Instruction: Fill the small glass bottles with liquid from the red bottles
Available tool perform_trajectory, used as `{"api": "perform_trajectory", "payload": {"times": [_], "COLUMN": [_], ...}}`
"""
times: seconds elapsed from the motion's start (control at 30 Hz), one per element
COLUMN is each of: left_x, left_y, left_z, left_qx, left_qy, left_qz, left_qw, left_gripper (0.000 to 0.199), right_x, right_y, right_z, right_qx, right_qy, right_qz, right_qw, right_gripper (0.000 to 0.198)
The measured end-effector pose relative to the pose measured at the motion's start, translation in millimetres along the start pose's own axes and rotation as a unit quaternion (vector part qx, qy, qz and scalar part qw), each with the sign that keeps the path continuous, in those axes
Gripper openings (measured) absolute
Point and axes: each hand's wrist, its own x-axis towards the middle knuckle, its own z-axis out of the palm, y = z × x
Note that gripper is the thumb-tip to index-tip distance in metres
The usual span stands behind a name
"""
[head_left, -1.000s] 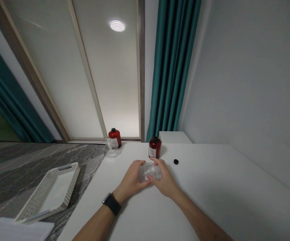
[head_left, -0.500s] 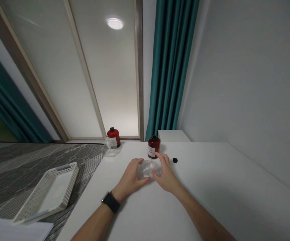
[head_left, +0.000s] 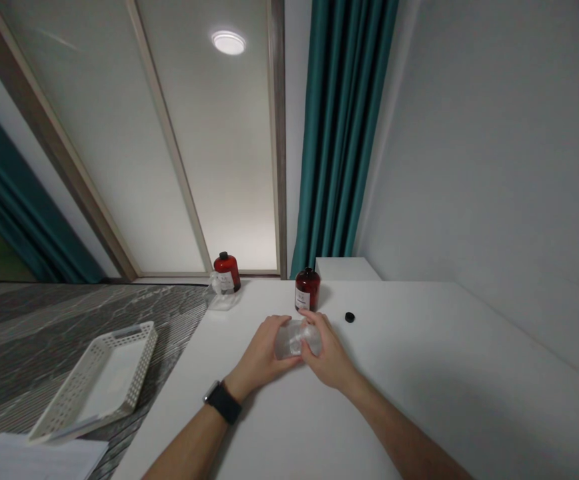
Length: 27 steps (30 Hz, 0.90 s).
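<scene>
My left hand is closed around the left side of a clear, see-through container, low over the white table. Thumb and fingers of my right hand grip the same container from the right. Its exact shape is partly covered by my fingers. Just beyond my hands stands a dark red-brown bottle with a white label; whether its neck is capped I cannot tell. A small black cap lies on the table to the right of that bottle.
At the table's far left corner stands a second red-brown bottle with a black cap, beside a clear stand-like piece. Left of the table are a white perforated basket and white paper. A white box adjoins the far edge.
My right hand's fingers have come down and inward onto the clear container. The left hand keeps its hold, almost unmoved. Bottles and cap stay in place.
</scene>
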Motion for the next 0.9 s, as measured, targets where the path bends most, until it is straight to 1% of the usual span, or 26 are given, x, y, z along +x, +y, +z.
{"api": "perform_trajectory", "payload": {"times": [0.1, 0.23, 0.33, 0.47, 0.53, 0.77, 0.9], "left_x": [0, 0, -1, -2, -2, -1, 0], "left_y": [0, 0, -1, -4, -5, -4, -2], "left_z": [-1, -1, -1, 0, 1, 2, 0], "left_qx": [0.000, -0.007, -0.016, -0.031, -0.036, -0.051, -0.063], "left_qy": [-0.004, -0.005, -0.010, -0.018, -0.023, -0.037, -0.043], "left_qz": [-0.004, -0.006, -0.010, -0.015, -0.013, -0.014, -0.017], "left_qw": [1.000, 1.000, 1.000, 0.999, 0.999, 0.998, 0.997], "left_gripper": [0.062, 0.064, 0.066, 0.065, 0.064, 0.063, 0.063], "right_x": [-1, -2, -1, 0, 0, -2, -2], "right_y": [3, 9, 11, 5, 3, 5, 2], "right_z": [1, 3, 2, -2, -3, -4, -6], "right_qx": [0.008, 0.012, 0.011, 0.005, -0.005, -0.027, -0.028], "right_qy": [0.004, 0.031, 0.022, 0.002, -0.003, -0.013, -0.020], "right_qz": [-0.012, 0.037, 0.051, 0.002, -0.023, -0.077, -0.085], "right_qw": [1.000, 0.999, 0.998, 1.000, 1.000, 0.997, 0.996], "right_gripper": [0.063, 0.069, 0.065, 0.055, 0.054, 0.067, 0.070]}}
